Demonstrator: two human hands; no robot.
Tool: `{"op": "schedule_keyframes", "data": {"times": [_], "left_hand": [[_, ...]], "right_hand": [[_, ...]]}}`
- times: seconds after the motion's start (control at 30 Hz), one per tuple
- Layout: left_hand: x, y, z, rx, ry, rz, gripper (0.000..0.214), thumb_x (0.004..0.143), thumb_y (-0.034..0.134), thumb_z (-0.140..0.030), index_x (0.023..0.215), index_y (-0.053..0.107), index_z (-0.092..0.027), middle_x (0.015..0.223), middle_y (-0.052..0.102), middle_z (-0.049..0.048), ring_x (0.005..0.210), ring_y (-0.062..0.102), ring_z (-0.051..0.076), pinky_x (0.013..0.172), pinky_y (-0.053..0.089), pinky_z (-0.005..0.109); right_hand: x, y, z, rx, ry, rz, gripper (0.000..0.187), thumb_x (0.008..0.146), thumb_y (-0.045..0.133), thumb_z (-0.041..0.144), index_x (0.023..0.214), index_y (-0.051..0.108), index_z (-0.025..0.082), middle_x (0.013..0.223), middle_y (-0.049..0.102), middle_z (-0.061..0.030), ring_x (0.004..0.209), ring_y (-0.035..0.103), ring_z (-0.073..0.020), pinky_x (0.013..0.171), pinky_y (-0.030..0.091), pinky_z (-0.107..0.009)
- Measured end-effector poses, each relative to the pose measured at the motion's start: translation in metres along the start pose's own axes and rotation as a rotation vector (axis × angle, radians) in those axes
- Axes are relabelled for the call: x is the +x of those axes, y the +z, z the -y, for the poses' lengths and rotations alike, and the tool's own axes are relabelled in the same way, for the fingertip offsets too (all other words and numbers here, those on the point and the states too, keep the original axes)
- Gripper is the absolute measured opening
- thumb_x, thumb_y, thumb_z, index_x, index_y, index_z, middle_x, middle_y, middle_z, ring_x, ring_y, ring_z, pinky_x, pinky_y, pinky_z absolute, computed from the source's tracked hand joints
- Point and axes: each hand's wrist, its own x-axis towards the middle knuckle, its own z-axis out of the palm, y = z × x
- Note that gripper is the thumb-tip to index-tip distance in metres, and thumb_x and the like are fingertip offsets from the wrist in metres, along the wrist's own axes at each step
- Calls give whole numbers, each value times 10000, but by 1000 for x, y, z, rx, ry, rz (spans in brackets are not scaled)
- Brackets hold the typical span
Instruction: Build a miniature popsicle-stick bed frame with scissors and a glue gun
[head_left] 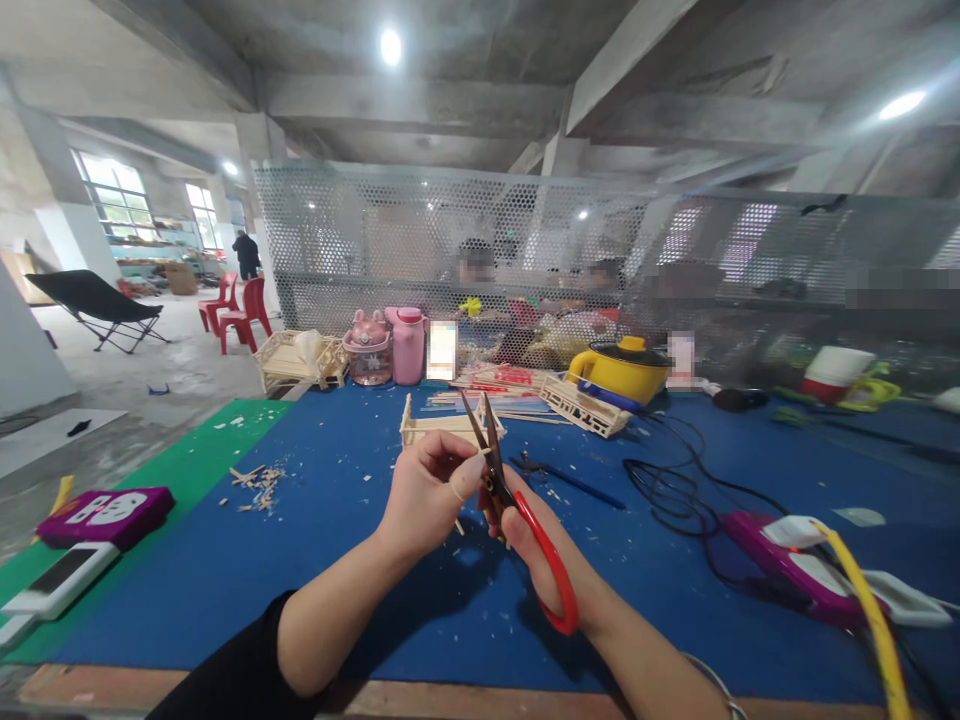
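Note:
My right hand [536, 545] grips red-handled scissors [517, 510], their blades parted and pointing up and away. My left hand [427, 490] is closed in a pinch on a thin wooden stick [459, 524] held right beside the blades. Both hands hover above the blue table cover [337, 560]. Just behind the blades stands a small open frame built of wooden sticks [442, 425].
Stick scraps [259, 485] lie to the left. Purple power strips [105, 515] [780, 560], black cables [675, 490], a yellow cord [866, 605], a yellow pot [622, 370], pink bottles [409, 345], more stick models [585, 405]. People sit behind a mesh screen [525, 250].

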Motion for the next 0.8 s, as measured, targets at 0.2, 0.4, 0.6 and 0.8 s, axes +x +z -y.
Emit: {"op": "schedule_keyframes", "data": {"times": [0.2,0.4,0.6,0.8], "left_hand": [[2,-4,10,116,143,-26,85,731,656,-215,746,594,-159,716,649,4,665,641,124,654,546,248],[7,-5,15,172,137,-38,91,732,650,-235,758,603,-161,736,643,3,651,648,124,624,537,237],[16,13,19,132,20,-59,140,716,646,-277,757,597,-152,640,617,-13,569,624,120,553,500,222],[10,18,22,140,38,-65,183,719,647,-295,797,591,-141,716,635,7,624,632,124,601,500,230]], "right_hand": [[-1,-1,-3,37,42,1,629,820,368,656,1270,427,220,930,504,-64,777,472,-166,649,420,-281],[3,0,-14,77,44,-14,600,819,394,644,1232,464,214,927,524,-69,779,473,-169,640,420,-282],[4,-1,-27,221,71,-78,507,838,409,606,1163,502,228,894,533,-51,762,493,-154,624,430,-266],[-2,-2,-22,242,33,-104,513,818,446,611,1110,518,196,872,525,-37,742,490,-138,614,436,-250]]}}
